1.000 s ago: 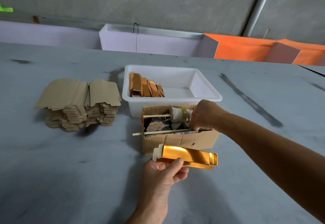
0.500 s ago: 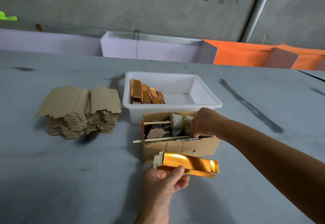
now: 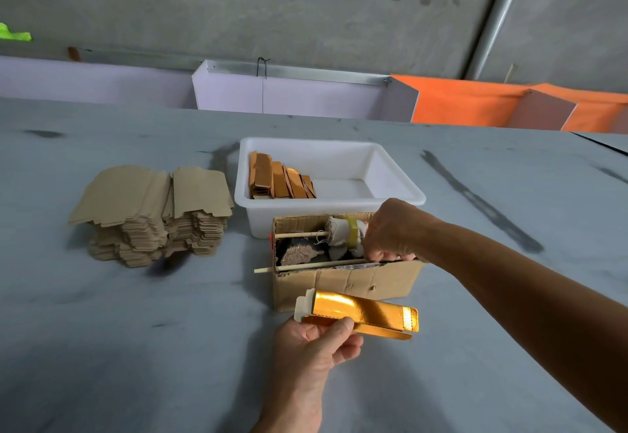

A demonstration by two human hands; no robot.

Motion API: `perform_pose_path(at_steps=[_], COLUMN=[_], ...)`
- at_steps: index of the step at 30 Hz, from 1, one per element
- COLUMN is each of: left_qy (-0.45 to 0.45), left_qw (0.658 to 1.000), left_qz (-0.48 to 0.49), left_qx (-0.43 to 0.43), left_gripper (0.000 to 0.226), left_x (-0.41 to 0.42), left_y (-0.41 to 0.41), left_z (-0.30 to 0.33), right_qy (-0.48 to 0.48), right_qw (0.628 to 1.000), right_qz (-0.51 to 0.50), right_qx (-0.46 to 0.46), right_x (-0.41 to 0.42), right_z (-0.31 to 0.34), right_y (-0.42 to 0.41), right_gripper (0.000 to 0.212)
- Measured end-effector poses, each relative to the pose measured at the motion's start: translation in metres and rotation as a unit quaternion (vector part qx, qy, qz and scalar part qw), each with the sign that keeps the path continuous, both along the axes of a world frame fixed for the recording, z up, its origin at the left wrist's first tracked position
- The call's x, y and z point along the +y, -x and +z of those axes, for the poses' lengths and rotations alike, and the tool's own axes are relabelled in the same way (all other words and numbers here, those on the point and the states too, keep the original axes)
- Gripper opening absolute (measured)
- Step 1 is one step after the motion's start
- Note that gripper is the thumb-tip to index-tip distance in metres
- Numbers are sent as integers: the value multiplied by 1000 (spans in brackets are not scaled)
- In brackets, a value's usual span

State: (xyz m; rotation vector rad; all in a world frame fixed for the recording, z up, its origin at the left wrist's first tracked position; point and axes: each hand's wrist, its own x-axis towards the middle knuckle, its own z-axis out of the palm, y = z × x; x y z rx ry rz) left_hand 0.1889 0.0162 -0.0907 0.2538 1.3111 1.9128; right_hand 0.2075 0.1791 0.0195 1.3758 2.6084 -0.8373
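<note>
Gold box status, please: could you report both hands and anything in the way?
Left hand pinches gold box. Right hand down in cardboard box, grip hidden. That box stands between gold box and white tub.

Table (image 3: 102, 330) layout: stack of flat carton blanks (image 3: 153, 215) sat at the left. Plastic tub (image 3: 401, 194) was mid-table, right of the stack, with a row of folded cartons (image 3: 278, 179) leaning in its left end. Open cardboard box (image 3: 356, 284) stood directly in front of the tub, close against it. Two sticks (image 3: 302, 234) lay lengthwise in the box, and the front one poked out past its left wall. Wrapped bundle (image 3: 343, 233) sat at the rear stick's right end. Right hand (image 3: 390, 232) was in the box's right end. Left hand (image 3: 312, 344) held a carton sleeve (image 3: 363, 313) just in front of the box, above the table.
</note>
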Motion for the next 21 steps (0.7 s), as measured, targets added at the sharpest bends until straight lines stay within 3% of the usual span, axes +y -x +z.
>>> perform_pose_path(at_steps=[4, 10, 13, 21], left_qy=[-2, 6, 7, -1], left_qw=[1000, 1000, 1000, 1000], left_qz=[3, 6, 7, 1], left_qx=[4, 6, 7, 4], left_gripper=[16, 4, 3, 4], left_x=[2, 4, 4, 3], left_y=[0, -1, 0, 0], left_z=[-1, -3, -3, -3], right_qy=[16, 58, 77, 82], right_qw=[1000, 996, 995, 992], right_qz=[-21, -57, -66, -85], right_qx=[12, 24, 24, 51], right_x=[-2, -3, -3, -3], right_z=[3, 11, 10, 8], right_y=[-2, -4, -4, -4], right_gripper=[12, 4, 14, 16])
